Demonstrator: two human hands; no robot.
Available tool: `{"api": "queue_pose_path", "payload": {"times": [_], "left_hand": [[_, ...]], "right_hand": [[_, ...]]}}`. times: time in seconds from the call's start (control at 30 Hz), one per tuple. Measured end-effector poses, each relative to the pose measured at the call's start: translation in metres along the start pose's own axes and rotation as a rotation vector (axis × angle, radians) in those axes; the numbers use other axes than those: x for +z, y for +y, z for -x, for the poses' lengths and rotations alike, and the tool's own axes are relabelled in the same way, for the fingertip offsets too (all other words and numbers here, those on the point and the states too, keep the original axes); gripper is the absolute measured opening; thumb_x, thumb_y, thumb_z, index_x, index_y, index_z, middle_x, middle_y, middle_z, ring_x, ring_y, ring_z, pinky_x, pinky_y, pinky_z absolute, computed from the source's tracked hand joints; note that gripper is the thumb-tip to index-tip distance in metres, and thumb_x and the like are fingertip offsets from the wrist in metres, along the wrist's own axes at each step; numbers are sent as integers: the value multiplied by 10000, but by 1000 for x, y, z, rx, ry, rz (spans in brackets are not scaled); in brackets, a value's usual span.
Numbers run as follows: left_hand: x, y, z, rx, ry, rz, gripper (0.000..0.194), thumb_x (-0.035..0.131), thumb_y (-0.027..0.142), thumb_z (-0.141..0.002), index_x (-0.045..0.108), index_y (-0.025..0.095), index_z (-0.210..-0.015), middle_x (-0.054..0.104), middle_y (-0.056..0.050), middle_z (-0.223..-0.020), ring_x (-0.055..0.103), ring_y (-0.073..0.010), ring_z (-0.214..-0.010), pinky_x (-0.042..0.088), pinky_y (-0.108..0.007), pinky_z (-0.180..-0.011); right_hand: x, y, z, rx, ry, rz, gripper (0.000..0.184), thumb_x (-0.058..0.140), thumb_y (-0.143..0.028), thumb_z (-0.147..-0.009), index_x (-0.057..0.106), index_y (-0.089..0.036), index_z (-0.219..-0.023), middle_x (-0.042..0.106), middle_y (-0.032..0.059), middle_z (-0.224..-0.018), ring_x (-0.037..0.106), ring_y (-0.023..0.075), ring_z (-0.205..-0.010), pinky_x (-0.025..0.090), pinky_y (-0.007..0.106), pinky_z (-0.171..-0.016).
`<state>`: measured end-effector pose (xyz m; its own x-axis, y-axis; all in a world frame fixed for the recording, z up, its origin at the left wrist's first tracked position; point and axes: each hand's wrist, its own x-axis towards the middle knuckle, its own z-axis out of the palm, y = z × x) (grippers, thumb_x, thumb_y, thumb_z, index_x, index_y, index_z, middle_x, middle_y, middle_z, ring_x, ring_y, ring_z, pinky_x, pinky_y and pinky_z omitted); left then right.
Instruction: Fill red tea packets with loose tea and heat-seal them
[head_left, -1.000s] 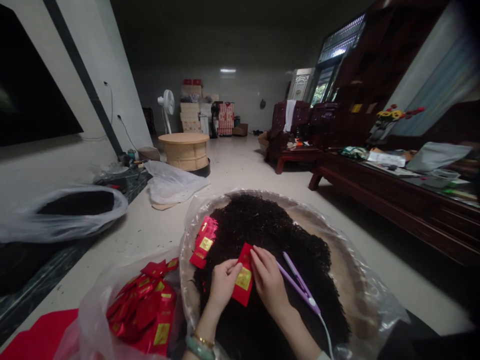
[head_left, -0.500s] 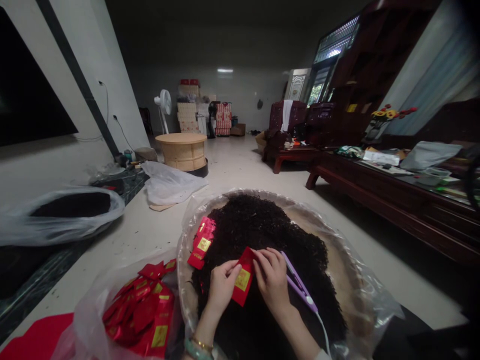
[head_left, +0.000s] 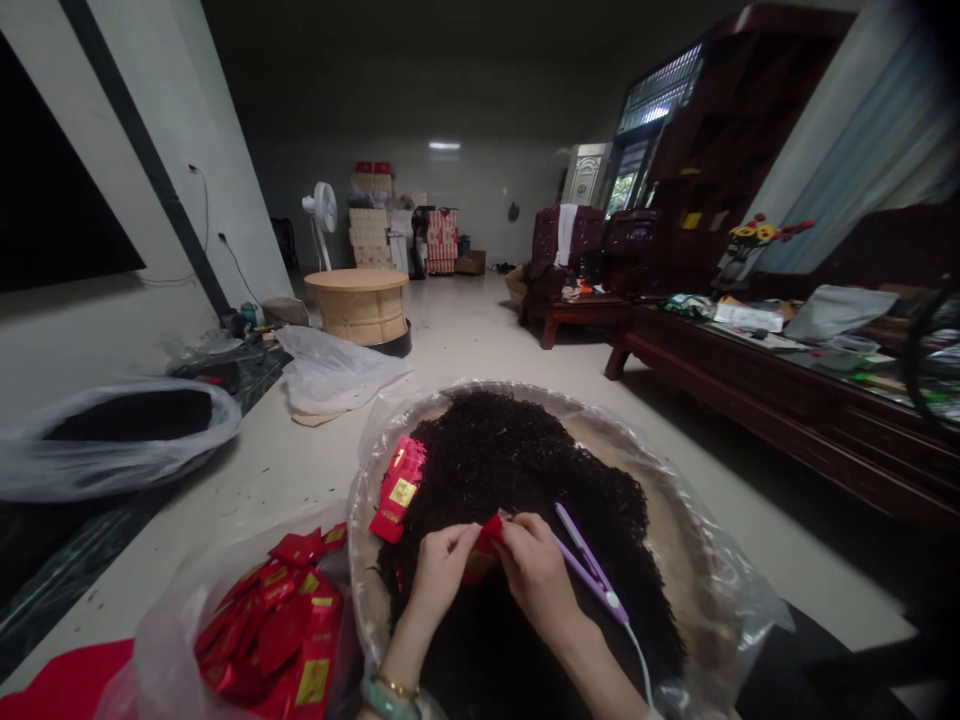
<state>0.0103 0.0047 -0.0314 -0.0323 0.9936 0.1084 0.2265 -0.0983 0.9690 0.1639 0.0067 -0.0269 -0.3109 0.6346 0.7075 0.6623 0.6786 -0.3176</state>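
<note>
Your left hand point(head_left: 442, 572) and right hand point(head_left: 537, 572) meet just above a heap of loose dark tea leaves point(head_left: 517, 450), their fingers point(head_left: 457, 540) pinched closed on one red packet point(head_left: 484, 552), mostly hidden between them. Two more packets with gold labels point(head_left: 397, 490) lie on the heap's left edge. One purple heat sealer point(head_left: 589, 565) rests on the leaves beside your right wrist point(head_left: 574, 640), its white cord point(head_left: 641, 670) trailing toward you. The heap sits in one round woven tray point(head_left: 660, 500) lined with clear plastic. At lower left, a plastic bag point(head_left: 270, 630) holds many red packets, too overlapped to count. Farther left lies a second bag of dark leaves point(head_left: 127, 425). A careless arm movement could catch that cord and drag the sealer, possibly hot, against your wrist.
</note>
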Motion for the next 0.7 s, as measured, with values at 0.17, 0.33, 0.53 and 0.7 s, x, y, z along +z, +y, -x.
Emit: {"api": "queue_pose_path", "payload": {"times": [0.17, 0.33, 0.53, 0.7], "left_hand": [[-5, 4, -2, 8, -4, -9, 234, 602, 350, -761, 755, 173, -777, 766, -53, -779, 689, -208, -735, 538, -280, -699], [-8, 10, 4, 144, 57, -145, 232, 539, 309, -829, 706, 174, -740, 721, -21, -683, 651, -164, -635, 492, -225, -598], [-6, 12, 8, 313, 37, -235, 206, 524, 262, -850, 718, 211, -805, 750, -51, -808, 673, -189, -758, 509, -277, -722], [-10, 17, 3, 283, -11, -285, 201, 547, 277, -838, 737, 237, -792, 757, -62, -914, 666, -234, -919, 502, -363, -845]], "right_hand": [[-3, -2, 1, -117, -86, 37, 242, 366, -97, -945, 565, -195, -848, 679, 32, -773, 620, 183, -768, 411, 421, -856], [-12, -6, -3, -15, -241, -145, 166, 407, -134, -925, 551, -212, -897, 673, -10, -750, 626, 150, -670, 342, 489, -992], [-26, -13, -15, 218, -507, -326, 166, 537, -274, -894, 636, -223, -771, 696, -19, -737, 613, 175, -695, 440, 331, -748], [-23, -10, -11, 143, -461, -343, 293, 423, -242, -947, 646, -217, -760, 681, 17, -773, 602, 180, -744, 442, 318, -752]]}}
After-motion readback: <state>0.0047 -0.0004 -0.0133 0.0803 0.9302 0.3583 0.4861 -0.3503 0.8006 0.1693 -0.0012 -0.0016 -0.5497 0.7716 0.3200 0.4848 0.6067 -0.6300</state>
